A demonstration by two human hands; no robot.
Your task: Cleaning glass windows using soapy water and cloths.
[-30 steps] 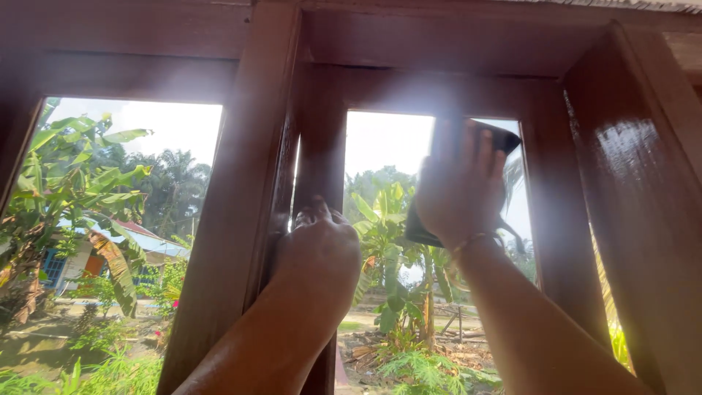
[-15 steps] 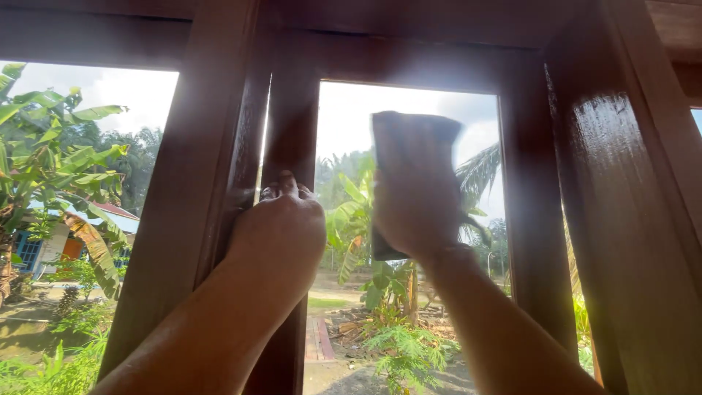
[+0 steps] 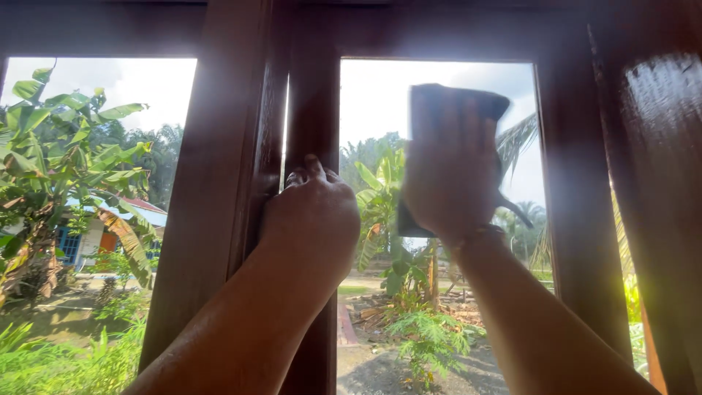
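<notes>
While the left hand (image 3: 311,219) is curled tight around the edge of the dark brown wooden window frame (image 3: 311,110), the right hand (image 3: 446,175) lies flat, fingers spread, pressing a dark rectangular cloth pad (image 3: 453,102) against the clear glass pane (image 3: 380,102). Banana plants (image 3: 66,161) show outside.

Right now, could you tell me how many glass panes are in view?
2: a left pane beside the left hand, and a middle pane under the right hand. More may be hidden at right.
</notes>
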